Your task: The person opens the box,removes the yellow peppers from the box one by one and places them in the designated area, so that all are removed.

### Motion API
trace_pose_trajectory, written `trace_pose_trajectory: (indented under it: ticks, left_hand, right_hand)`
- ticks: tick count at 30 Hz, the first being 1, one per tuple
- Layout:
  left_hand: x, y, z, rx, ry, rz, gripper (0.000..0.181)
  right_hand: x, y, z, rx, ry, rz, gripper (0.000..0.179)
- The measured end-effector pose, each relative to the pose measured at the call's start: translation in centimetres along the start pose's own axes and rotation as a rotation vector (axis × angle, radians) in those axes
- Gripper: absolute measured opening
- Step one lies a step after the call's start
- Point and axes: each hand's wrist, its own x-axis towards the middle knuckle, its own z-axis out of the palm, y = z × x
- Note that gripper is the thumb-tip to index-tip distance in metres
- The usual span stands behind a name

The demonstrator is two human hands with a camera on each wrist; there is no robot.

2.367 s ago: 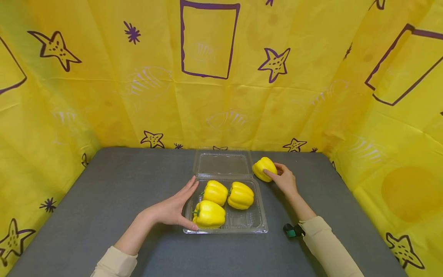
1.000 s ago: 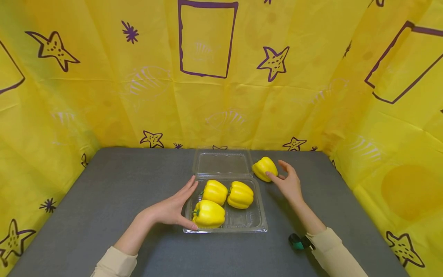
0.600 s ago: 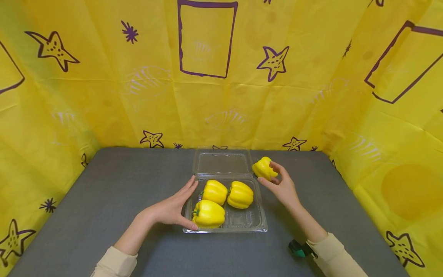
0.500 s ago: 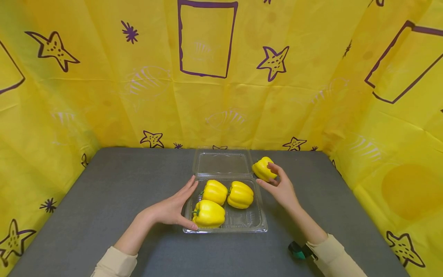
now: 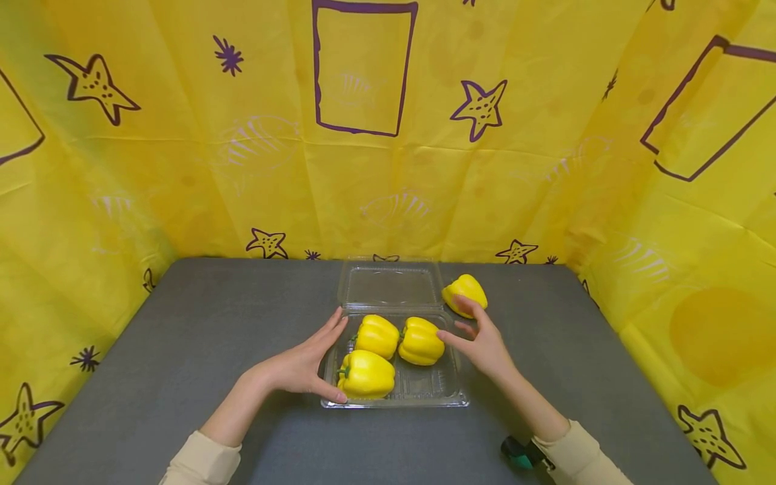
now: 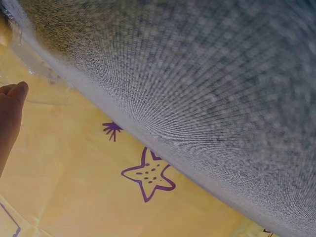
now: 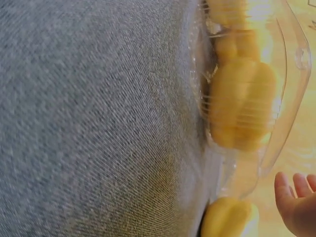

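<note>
A clear plastic clamshell container lies with its lid folded back. Inside are a yellow bell pepper at back left, another bell pepper at back right and a third bell pepper at front left. Beyond the right side, beside the lid, a loose bell pepper sits on the table. My left hand rests along the left rim, fingers straight and thumb at the front corner. Holding nothing, my right hand hovers over the right rim; its thumb tip overlaps the back right pepper and a fingertip overlaps the loose one.
A grey cloth-covered table bears everything. Yellow curtains with purple drawings stand around its back and sides. A black and green wrist device shows at the right sleeve.
My right hand has let go of the loose pepper beside the lid and moved left and toward me, over the container's right rim. The left hand and the peppers have stayed put.
</note>
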Motion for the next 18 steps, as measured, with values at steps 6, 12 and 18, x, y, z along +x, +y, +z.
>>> trace_pose_trajectory:
  ticks: [6, 12, 18]
  left_hand:
    - [0.1, 0.0, 0.0, 0.003, 0.000, 0.003, 0.132]
    - [0.1, 0.0, 0.0, -0.002, 0.000, 0.006, 0.131]
    - [0.1, 0.0, 0.0, -0.001, 0.004, 0.008, 0.129]
  right_hand:
    - [-0.3, 0.3, 0.4, -0.030, -0.016, -0.040, 0.076]
    - [-0.4, 0.4, 0.8, -0.061, -0.033, -0.067, 0.073]
    - [-0.6, 0.5, 1.1, -0.108, -0.059, -0.110, 0.074]
